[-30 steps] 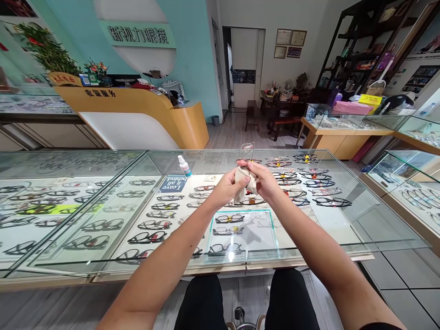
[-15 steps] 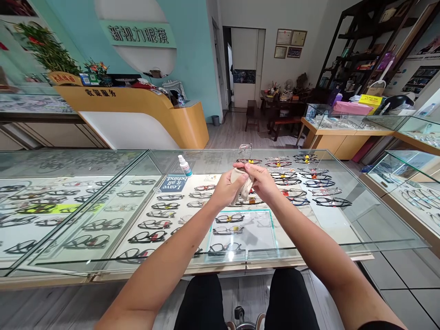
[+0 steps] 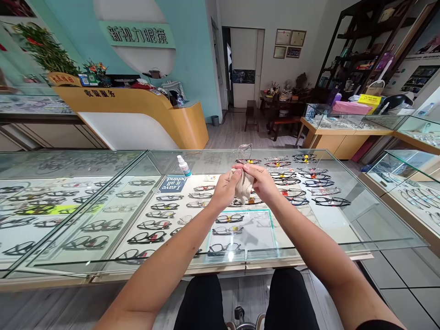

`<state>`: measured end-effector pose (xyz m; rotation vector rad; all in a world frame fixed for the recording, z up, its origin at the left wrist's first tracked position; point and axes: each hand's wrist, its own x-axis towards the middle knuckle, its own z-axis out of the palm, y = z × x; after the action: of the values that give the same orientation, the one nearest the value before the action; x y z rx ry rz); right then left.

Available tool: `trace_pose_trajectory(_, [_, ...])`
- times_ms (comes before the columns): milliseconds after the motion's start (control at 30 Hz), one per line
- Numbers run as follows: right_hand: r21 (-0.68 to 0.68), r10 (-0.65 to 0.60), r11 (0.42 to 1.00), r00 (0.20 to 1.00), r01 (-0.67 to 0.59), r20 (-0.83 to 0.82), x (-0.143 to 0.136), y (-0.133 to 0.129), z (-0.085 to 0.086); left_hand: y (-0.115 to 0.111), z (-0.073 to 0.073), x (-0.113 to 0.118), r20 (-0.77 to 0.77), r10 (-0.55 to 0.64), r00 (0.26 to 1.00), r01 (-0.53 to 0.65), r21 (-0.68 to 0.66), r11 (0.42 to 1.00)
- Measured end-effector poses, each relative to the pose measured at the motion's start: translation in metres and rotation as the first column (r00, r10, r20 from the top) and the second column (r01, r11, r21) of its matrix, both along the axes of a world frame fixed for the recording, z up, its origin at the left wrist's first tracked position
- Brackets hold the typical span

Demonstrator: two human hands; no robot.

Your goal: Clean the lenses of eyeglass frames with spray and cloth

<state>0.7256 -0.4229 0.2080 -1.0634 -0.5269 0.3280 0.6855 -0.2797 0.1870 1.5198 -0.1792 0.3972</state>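
Note:
Above the glass display case, my left hand (image 3: pixel 224 187) is closed on a beige cloth (image 3: pixel 244 185). My right hand (image 3: pixel 260 179) meets it from the right, its fingers also pinched on the cloth. A pair of clear-lensed glasses (image 3: pixel 244 151) sticks up just beyond my fingertips; its lower part is hidden by the fingers and cloth, so which hand grips the frame is unclear. Left of my hands, a white spray bottle (image 3: pixel 184 166) stands on the glass top.
Rows of glasses lie inside the display case (image 3: pixel 302 256) beneath both arms. Behind it are a yellow-and-white counter (image 3: pixel 190 121) at the left and another glass case (image 3: pixel 347 130) at the right. My knees are below the front edge.
The cloth hangs differently, its loose part now spread more between my hands. My fingers have shifted slightly along it, and the hands stay together in nearly the same place.

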Motion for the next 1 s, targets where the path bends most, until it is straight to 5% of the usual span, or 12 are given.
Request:
trace_pose_trajectory(433, [0.014,-0.084,0.996,0.996,0.084,-0.004,0.0098,-0.0024,-0.0042,0.004,0.007,-0.0009,-0.109,-0.179,0.978,0.171,-0.081,0.982])
trace_pose_trajectory(767, [-0.034,-0.081,0.996,0.993,0.084,0.083,0.0051,-0.0001,-0.0041,0.0039,0.0001,0.0013,-0.034,-0.057,0.998,0.056,-0.041,0.998])
trace_pose_trajectory(1000, [0.038,-0.107,0.994,0.993,0.105,0.052,0.009,-0.0002,-0.0032,0.0081,-0.0017,0.0074,-0.083,-0.092,0.992,0.083,-0.112,0.99])
